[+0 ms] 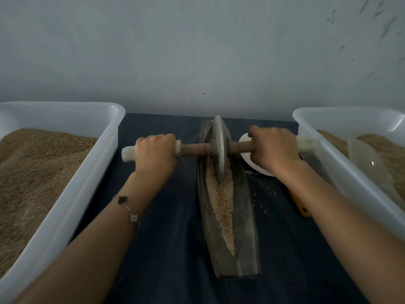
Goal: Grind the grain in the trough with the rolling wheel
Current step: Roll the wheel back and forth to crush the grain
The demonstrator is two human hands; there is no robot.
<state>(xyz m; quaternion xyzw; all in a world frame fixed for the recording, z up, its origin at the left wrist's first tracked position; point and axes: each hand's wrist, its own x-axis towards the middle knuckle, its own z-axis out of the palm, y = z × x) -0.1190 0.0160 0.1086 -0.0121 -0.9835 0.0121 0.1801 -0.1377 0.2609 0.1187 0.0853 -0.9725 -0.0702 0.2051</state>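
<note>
A long grey boat-shaped trough lies on the dark cloth, running away from me. Tan grain fills its groove. The grey rolling wheel stands upright in the far half of the trough, its lower edge in the grain. A wooden axle with pale end caps runs through the wheel. My left hand grips the axle's left end. My right hand grips the right end. Both arms reach forward on either side of the trough.
A white plastic tub heaped with brown grain stands at the left. Another white tub at the right holds grain and a clear scoop. A white dish sits behind my right hand. A yellow handle lies under my right forearm. Spilled grains dot the cloth.
</note>
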